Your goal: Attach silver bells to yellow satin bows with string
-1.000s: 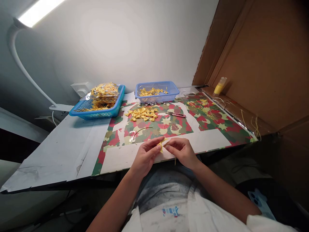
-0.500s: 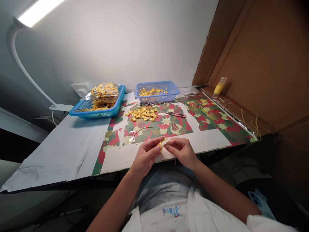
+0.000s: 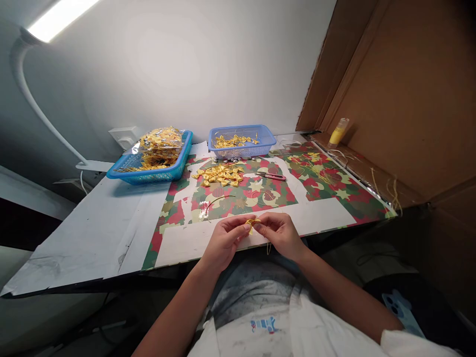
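Head view, and I start with the big surfaces: the table (image 3: 92, 233) runs from lower left to the far wall, its right half covered by a red-and-green patterned sheet (image 3: 320, 183), with a cardboard panel (image 3: 409, 99) standing along the right edge. At the back sit two blue baskets: the left basket (image 3: 126, 171) holds a clear bag of yellow bows, the right basket (image 3: 256, 144) holds loose ones. In front of them lies a bow pile (image 3: 221, 175), with snips (image 3: 271, 176) just beside it, and a yellow bottle (image 3: 338, 131) stands against the cardboard.

At the near edge I have both hands together. My left hand (image 3: 223, 240) and right hand (image 3: 280, 233) are each closed to a fingertip pinch on one small yellow bow (image 3: 253, 223), held between them just above the table's front edge. A thin thread (image 3: 268, 245) hangs below my right hand.

Against the frames from a second ago, the ribbon piece that stuck up as a flat strip between my fingers now looks gathered into a tighter, rounder knot, and my fingertips have closed in towards each other. Everything else on the table sits where it did. I judge the bow's middle is being cinched, though its exact shape is too small to tell.
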Demonstrator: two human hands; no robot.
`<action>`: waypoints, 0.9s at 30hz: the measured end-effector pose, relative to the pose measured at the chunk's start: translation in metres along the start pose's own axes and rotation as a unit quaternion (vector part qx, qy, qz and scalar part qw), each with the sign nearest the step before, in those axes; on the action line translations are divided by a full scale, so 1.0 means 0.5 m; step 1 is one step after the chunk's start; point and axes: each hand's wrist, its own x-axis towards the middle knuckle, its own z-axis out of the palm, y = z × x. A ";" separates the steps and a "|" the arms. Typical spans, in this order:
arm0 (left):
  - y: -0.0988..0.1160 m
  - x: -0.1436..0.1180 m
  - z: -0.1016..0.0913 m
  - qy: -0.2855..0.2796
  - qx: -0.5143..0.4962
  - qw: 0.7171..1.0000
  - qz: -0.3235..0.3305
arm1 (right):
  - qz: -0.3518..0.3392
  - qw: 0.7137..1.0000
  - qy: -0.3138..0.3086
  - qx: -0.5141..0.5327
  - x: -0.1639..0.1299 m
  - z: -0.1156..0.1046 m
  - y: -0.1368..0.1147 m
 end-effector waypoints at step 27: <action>-0.020 0.001 0.000 0.001 0.058 0.996 0.068 | -0.042 0.998 -0.042 -0.036 -0.008 -0.002 0.014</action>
